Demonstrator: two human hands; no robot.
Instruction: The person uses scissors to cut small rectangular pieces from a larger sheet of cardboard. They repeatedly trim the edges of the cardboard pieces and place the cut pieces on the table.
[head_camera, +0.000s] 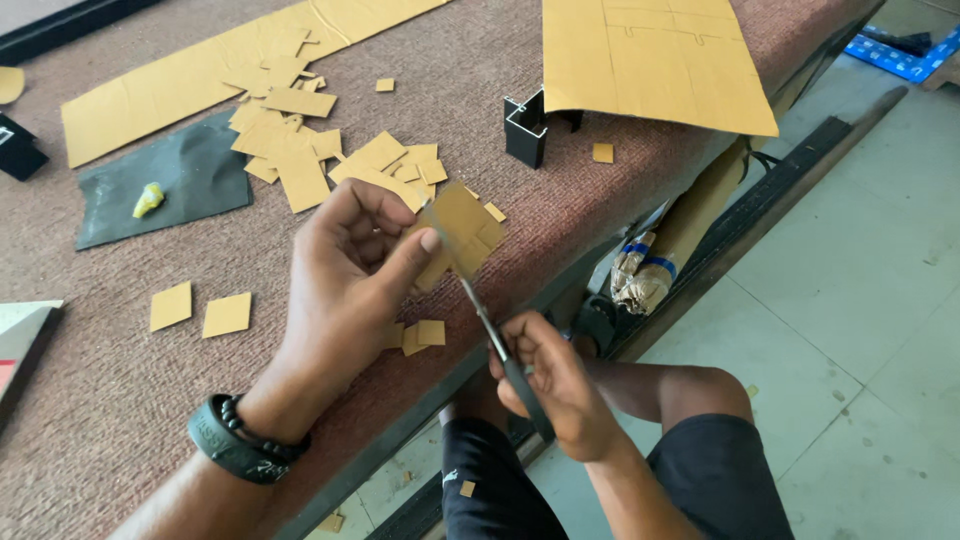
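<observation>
Cardboard piece (462, 228) pinched in left hand (350, 270), scissors (500, 345) cutting.

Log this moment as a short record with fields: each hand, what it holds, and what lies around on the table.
left hand: pinches a small cardboard piece above the table edge
right hand: grips scissors, blades up at the piece
table: reddish-brown textured top
cut scraps: tan pile behind the left hand
two squares: tan, lying left of the wrist
large sheet: cardboard with drawn lines, overhanging the edge
black sheet: holds a yellow lump
</observation>
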